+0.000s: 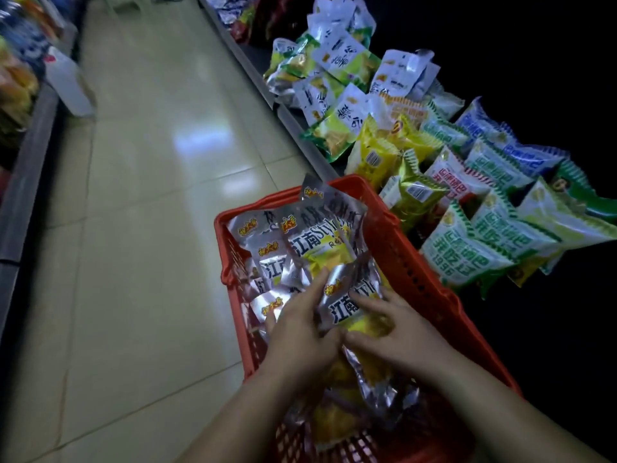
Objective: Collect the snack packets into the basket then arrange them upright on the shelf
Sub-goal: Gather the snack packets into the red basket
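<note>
A red plastic basket with latticed walls (421,274) stands just beside a low grey-edged shelf (302,130) on the right. It is heaped with silver foil snack packets printed in yellow with dark lettering (300,243). They lie overlapping, mostly flat or leaning. Their long axes run from the near end of the basket to the far end, and their logo-bearing top seals point away from the person.

Both hands are down inside the basket on the uppermost silver foil packet (350,304). This packet lies lengthwise like the others, with its top seal pointing to the far end and tilted slightly up. The left hand (300,335) rests against its left edge, with the forefinger stretched along the foil and the other fingers among the packets below. The right hand (397,332) lies on its face with the fingers spread and nearly straight. The two thumbs almost meet at the lower yellow part. Neither hand is clenched round the packet; whether the thumbs pinch it cannot be told.

On the shelf, green-and-white packets (467,253), yellow packets (377,153) and white packets with green bottoms (337,61) stand or lean in loose rows.

A pale tiled floor (150,168) runs up the aisle. A white plastic jug (68,83) stands by a blurred shelf of goods (18,81) on the left.
</note>
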The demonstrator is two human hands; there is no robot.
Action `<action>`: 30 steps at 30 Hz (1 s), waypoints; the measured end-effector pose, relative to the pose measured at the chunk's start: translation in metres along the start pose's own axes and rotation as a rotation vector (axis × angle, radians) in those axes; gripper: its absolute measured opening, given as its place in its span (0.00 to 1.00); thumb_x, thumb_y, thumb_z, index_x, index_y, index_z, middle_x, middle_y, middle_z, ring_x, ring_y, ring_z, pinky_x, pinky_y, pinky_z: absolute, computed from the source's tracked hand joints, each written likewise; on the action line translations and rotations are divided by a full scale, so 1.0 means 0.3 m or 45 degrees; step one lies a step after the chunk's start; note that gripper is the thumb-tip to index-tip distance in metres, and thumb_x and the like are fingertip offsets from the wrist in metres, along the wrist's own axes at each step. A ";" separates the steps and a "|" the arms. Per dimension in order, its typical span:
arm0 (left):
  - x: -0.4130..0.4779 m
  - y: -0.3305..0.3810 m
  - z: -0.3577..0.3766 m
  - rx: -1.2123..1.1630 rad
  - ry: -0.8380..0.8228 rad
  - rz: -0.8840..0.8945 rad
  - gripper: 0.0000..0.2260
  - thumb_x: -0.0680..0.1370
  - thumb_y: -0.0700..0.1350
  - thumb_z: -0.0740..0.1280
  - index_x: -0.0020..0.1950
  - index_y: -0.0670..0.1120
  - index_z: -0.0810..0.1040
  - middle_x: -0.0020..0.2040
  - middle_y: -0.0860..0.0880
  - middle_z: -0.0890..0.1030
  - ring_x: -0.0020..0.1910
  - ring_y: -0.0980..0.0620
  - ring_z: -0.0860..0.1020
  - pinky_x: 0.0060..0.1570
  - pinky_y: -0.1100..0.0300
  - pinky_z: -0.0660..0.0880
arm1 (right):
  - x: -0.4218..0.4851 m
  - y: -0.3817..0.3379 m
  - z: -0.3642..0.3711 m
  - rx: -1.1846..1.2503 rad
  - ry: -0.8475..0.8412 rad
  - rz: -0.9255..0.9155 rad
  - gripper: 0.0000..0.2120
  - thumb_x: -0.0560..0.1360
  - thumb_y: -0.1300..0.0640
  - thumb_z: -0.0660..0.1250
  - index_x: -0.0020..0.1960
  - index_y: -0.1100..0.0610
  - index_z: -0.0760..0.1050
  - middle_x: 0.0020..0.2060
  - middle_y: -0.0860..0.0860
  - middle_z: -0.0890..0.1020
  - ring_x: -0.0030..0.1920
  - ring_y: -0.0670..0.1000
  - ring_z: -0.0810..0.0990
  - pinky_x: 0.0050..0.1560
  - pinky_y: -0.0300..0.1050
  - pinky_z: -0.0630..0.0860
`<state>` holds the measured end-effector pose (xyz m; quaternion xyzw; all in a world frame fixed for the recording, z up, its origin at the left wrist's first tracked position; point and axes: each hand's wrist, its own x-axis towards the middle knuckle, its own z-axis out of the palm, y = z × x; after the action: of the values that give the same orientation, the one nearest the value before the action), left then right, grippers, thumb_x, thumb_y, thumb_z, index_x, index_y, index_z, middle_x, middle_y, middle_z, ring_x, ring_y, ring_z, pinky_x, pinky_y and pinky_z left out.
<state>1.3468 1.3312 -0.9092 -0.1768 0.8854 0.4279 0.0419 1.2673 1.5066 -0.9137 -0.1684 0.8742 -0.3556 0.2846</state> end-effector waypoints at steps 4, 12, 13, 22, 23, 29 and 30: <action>-0.018 -0.041 0.014 -0.143 0.017 0.059 0.41 0.76 0.47 0.72 0.72 0.80 0.51 0.63 0.55 0.81 0.51 0.62 0.79 0.60 0.54 0.76 | 0.014 0.048 0.018 -0.061 0.026 -0.031 0.32 0.65 0.33 0.74 0.62 0.16 0.61 0.81 0.48 0.55 0.80 0.50 0.56 0.76 0.48 0.61; -0.032 -0.062 -0.021 0.076 0.103 0.091 0.40 0.76 0.60 0.70 0.78 0.73 0.46 0.80 0.51 0.62 0.79 0.51 0.62 0.68 0.59 0.65 | 0.002 0.046 0.050 -0.083 0.063 0.007 0.32 0.72 0.35 0.71 0.68 0.18 0.57 0.82 0.50 0.49 0.81 0.52 0.54 0.76 0.48 0.61; -0.034 -0.053 -0.015 0.095 0.025 0.057 0.41 0.76 0.61 0.70 0.77 0.74 0.43 0.80 0.49 0.62 0.79 0.49 0.62 0.65 0.60 0.63 | 0.001 0.048 0.055 -0.084 0.056 0.029 0.32 0.72 0.33 0.69 0.69 0.18 0.55 0.82 0.51 0.46 0.81 0.54 0.51 0.77 0.51 0.59; -0.042 -0.047 0.036 -0.210 -0.040 0.201 0.35 0.81 0.46 0.68 0.76 0.75 0.54 0.70 0.63 0.71 0.66 0.63 0.73 0.63 0.50 0.77 | 0.012 0.058 0.057 0.033 0.087 -0.039 0.21 0.74 0.38 0.70 0.56 0.16 0.64 0.79 0.45 0.61 0.78 0.43 0.58 0.75 0.42 0.58; -0.044 -0.046 0.038 -0.245 -0.027 0.200 0.35 0.81 0.45 0.68 0.75 0.75 0.56 0.70 0.65 0.71 0.66 0.63 0.73 0.63 0.51 0.77 | 0.012 0.059 0.058 0.056 0.097 -0.051 0.21 0.74 0.38 0.70 0.57 0.16 0.65 0.78 0.44 0.63 0.78 0.42 0.59 0.77 0.45 0.59; -0.045 -0.038 0.048 -0.539 0.084 0.104 0.26 0.82 0.44 0.67 0.72 0.72 0.69 0.65 0.59 0.80 0.57 0.55 0.82 0.55 0.47 0.82 | -0.015 0.013 0.030 0.271 0.116 -0.147 0.23 0.76 0.45 0.72 0.64 0.23 0.69 0.69 0.29 0.71 0.71 0.30 0.66 0.75 0.48 0.66; -0.043 -0.033 0.046 -0.576 0.094 0.099 0.26 0.83 0.42 0.66 0.71 0.71 0.70 0.64 0.57 0.81 0.54 0.54 0.83 0.52 0.48 0.82 | -0.022 0.001 0.022 0.282 0.103 -0.162 0.25 0.76 0.44 0.72 0.66 0.23 0.68 0.70 0.28 0.70 0.71 0.31 0.65 0.75 0.49 0.67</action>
<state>1.3612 1.3397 -0.9222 -0.1630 0.7741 0.6099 -0.0476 1.2765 1.5066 -0.9152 -0.1767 0.8278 -0.4738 0.2428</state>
